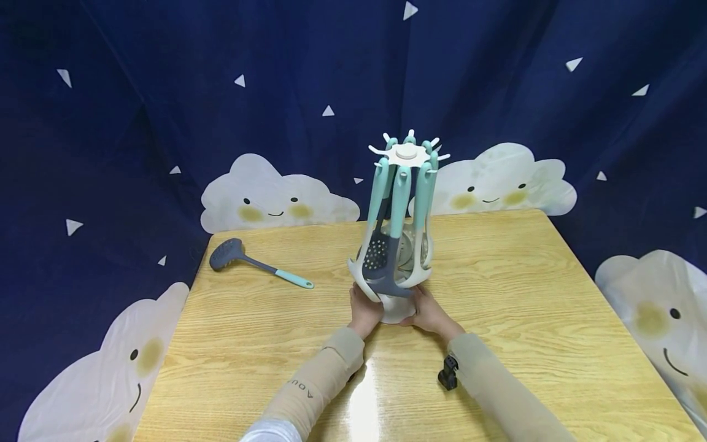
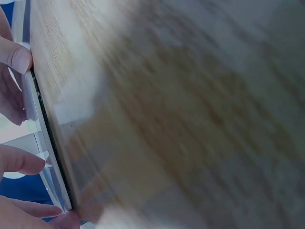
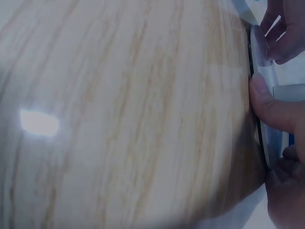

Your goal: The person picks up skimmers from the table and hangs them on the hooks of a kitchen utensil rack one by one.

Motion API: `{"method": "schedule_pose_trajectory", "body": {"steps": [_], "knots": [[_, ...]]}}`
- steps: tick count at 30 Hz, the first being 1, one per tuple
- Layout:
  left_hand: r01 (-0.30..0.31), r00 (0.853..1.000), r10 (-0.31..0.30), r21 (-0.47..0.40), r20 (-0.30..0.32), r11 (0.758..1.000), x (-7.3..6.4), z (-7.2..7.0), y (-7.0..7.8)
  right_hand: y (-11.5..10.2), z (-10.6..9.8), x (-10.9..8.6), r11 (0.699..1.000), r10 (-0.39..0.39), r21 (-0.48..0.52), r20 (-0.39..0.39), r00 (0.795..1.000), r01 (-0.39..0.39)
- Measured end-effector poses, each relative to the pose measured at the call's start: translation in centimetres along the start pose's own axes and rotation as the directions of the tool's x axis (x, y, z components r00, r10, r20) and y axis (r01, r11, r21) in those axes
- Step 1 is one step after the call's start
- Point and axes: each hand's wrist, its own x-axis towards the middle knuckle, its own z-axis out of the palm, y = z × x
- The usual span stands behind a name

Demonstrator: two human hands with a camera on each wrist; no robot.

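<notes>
A white utensil stand stands at the middle of the table, its round hooked top above the hands. Several kitchen utensils with mint handles hang around it, some with white lower parts and some dark grey. My left hand grips the base from the left, and my right hand grips it from the right. In the left wrist view, fingers hold the edge of the base. The right wrist view shows the right thumb on the base rim. Hanging utensils partly cover the hands.
On the table's left side lies a dark grey skimmer with a holed head and mint handle. The wooden table reaches a blue curtain with white clouds behind it. A small black object sits by the right sleeve.
</notes>
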Motion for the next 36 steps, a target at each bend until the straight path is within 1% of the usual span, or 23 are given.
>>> {"method": "schedule_pose_trajectory", "body": {"steps": [3, 8, 12, 15, 17, 19, 21, 23, 24, 26, 28, 30, 31, 33, 34, 36], "knots": [[-0.009, 1.000, 0.009, 0.012, -0.005, 1.000, -0.1, -0.1, 0.1, 0.1, -0.1, 0.1, 1.000, -0.022, -0.001, 0.011, 1.000, 0.022], [-0.020, 1.000, 0.021, 0.024, -0.016, 1.000, -0.2, -0.1, 0.2, 0.4, -0.4, 0.3, 0.995, -0.097, -0.016, 0.025, 0.995, 0.097], [-0.054, 0.999, 0.054, 0.126, 0.003, 0.991, -0.1, -0.1, 0.3, 0.8, -0.5, 0.5, 0.988, -0.149, -0.031, 0.034, 0.988, 0.150], [-0.119, 0.993, 0.118, 0.236, 0.019, 0.964, 0.0, -0.1, 0.3, 1.0, -0.7, 0.6, 0.983, -0.173, -0.048, 0.042, 0.984, 0.175], [-0.153, 0.988, 0.152, 0.291, 0.026, 0.944, 0.0, -0.1, 0.3, 1.1, -0.8, 0.6, 0.982, -0.175, -0.058, 0.052, 0.983, 0.178], [-0.199, 0.979, 0.197, 0.401, 0.048, 0.894, 0.1, 0.0, 0.2, 1.3, -0.9, 0.7, 0.980, -0.178, -0.073, 0.066, 0.982, 0.183], [-0.213, 0.976, 0.208, 0.468, 0.063, 0.858, 0.1, 0.1, 0.2, 1.4, -0.9, 0.7, 0.980, -0.180, -0.071, 0.075, 0.981, 0.186], [-0.230, 0.972, 0.217, 0.551, 0.089, 0.802, 0.2, 0.2, 0.1, 1.6, -1.0, 0.7, 0.981, -0.179, -0.065, 0.085, 0.980, 0.185], [-0.232, 0.972, 0.214, 0.578, 0.100, 0.782, 0.3, 0.3, 0.1, 1.7, -1.1, 0.7, 0.981, -0.178, -0.059, 0.088, 0.980, 0.183], [-0.225, 0.974, 0.199, 0.616, 0.113, 0.755, 0.4, 0.4, 0.2, 1.8, -1.2, 0.7, 0.983, -0.172, -0.044, 0.096, 0.980, 0.177], [-0.225, 0.973, 0.192, 0.668, 0.125, 0.709, 0.4, 0.4, 0.2, 1.8, -1.4, 0.7, 0.982, -0.177, -0.050, 0.108, 0.978, 0.183], [-0.221, 0.975, 0.178, 0.700, 0.135, 0.679, 0.4, 0.5, 0.3, 1.8, -1.5, 0.8, 0.983, -0.175, -0.039, 0.123, 0.977, 0.181], [-0.221, 0.975, 0.171, 0.722, 0.143, 0.656, 0.4, 0.5, 0.3, 1.9, -1.6, 0.8, 0.984, -0.173, -0.021, 0.131, 0.976, 0.177], [-0.215, 0.976, 0.150, 0.740, 0.156, 0.637, 0.3, 0.5, 0.5, 1.9, -1.7, 0.9, 0.984, -0.178, 0.010, 0.143, 0.974, 0.179], [-0.210, 0.978, 0.133, 0.742, 0.162, 0.637, 0.3, 0.5, 0.5, 2.0, -1.8, 0.9, 0.982, -0.187, 0.026, 0.144, 0.972, 0.186], [-0.202, 0.979, 0.104, 0.762, 0.176, 0.615, 0.1, 0.4, 0.6, 2.0, -1.9, 0.9, 0.979, -0.200, 0.060, 0.147, 0.969, 0.193]]}}
